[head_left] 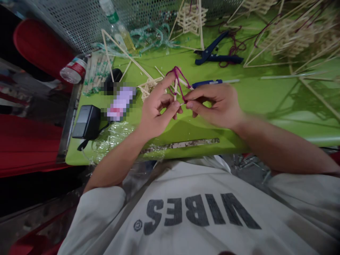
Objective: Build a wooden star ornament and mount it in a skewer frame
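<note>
Above the green tabletop, a purple cord (181, 86) runs between my two hands. Over the raised index finger of my left hand (156, 109) passes a loop of it, while the thumb and other fingers pinch a short pale stick (175, 86) tied with the cord. My right hand (219, 104) has its thumb and fingertips closed on the cord, close to a thin white tip by the left thumb. Beyond the right fingers lies a blue pen (207, 83). Behind the left hand is a small lattice of pale sticks (148, 88), partly hidden.
Blue cutters (212, 56) lie at the back, near woven stick frames (292, 35). To the left are a phone (120, 102), a black boxy device (86, 122), crumpled clear plastic (114, 136) and bottles (74, 69). A worn strip (193, 143) lies near the table's front edge.
</note>
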